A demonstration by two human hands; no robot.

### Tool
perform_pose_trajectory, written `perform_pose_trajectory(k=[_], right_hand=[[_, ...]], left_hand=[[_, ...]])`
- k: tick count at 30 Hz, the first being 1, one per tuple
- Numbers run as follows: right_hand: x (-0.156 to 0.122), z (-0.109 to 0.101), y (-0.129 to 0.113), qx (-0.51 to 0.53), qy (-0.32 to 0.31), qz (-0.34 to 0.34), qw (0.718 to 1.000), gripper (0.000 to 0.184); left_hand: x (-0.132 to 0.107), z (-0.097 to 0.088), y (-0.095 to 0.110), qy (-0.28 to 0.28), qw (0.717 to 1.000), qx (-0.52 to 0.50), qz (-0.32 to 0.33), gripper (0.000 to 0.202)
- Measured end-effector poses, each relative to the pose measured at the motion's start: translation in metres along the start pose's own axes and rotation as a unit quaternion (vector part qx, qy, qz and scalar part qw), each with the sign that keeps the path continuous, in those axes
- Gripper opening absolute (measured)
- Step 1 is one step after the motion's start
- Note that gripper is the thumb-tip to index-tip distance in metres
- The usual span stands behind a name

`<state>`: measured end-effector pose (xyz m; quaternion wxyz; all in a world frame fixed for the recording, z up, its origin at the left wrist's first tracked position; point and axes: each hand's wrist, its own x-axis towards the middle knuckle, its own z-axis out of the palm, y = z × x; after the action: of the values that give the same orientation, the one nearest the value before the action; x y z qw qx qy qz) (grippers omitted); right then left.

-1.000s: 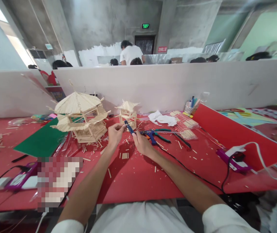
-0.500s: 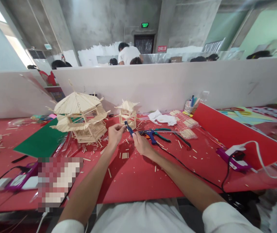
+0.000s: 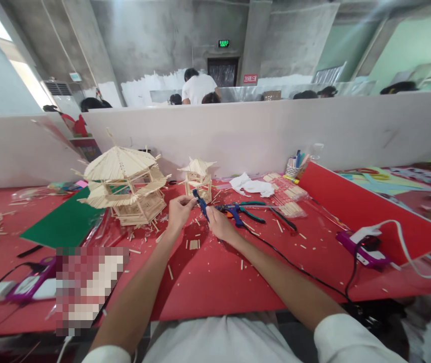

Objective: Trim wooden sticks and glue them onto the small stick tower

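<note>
In my right hand [image 3: 221, 223] is a small dark-blue clipper-like tool [image 3: 201, 203], its head angled up and to the left. My left hand [image 3: 180, 212] is pinched closed beside that head; whatever lies between the fingertips is too small to make out. Just behind both hands stands a little pavilion model [image 3: 197, 177] built of wooden sticks. A short row of cut sticks [image 3: 194, 244] lies on the red tabletop below them. Close to my right hand rest a blue glue gun [image 3: 237, 214] and green-handled pliers [image 3: 255, 214].
A larger stick pavilion [image 3: 124, 184] stands at left beside a green board [image 3: 62, 217]. White tissue [image 3: 251, 185], bagged sticks [image 3: 293, 208] and a red board [image 3: 366, 212] lie rightward. Purple power strips [image 3: 368, 252] and a black cord [image 3: 294, 267] are nearby. A white partition [image 3: 256, 131] closes the back.
Both hands stay nearly in place, and the blue tool has shifted only slightly. The camera view has tilted a little, so the scene sits slightly lower.
</note>
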<state>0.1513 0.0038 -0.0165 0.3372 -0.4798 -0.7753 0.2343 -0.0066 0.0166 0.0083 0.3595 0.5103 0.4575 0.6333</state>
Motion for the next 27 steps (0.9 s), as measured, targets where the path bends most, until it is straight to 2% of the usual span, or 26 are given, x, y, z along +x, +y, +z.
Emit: perform_pose_trajectory(k=[3,7,9,13,16,23,27], right_hand=[[-0.003,-0.015,-0.006,-0.021,-0.03,0.012,0.999,0.044],[-0.011,-0.041,-0.014,-0.134,-0.056,0.007,0.989,0.045],[-0.015,-0.051,-0.016,-0.198,-0.062,0.025,0.978,0.049],[-0.024,-0.056,-0.017,-0.261,-0.083,0.057,0.96,0.051],[-0.03,-0.049,-0.016,-0.288,-0.1,0.059,0.951,0.05],[-0.039,-0.035,-0.019,-0.381,-0.132,0.051,0.913,0.058],[-0.04,-0.037,-0.022,-0.38,-0.13,0.055,0.914,0.058]], left_hand=[[0.001,-0.004,0.002,-0.011,1.0,-0.002,0.001,0.038],[0.005,-0.016,0.008,-0.006,1.0,0.002,0.016,0.039],[0.009,-0.023,0.01,0.005,0.999,0.006,0.032,0.037],[0.014,-0.034,0.011,-0.012,0.999,0.035,0.033,0.036],[0.016,-0.036,0.007,-0.052,0.995,0.077,0.024,0.033],[0.011,-0.031,-0.002,-0.185,0.971,0.15,-0.004,0.026],[0.008,-0.032,-0.001,-0.274,0.948,0.16,-0.023,0.025]])
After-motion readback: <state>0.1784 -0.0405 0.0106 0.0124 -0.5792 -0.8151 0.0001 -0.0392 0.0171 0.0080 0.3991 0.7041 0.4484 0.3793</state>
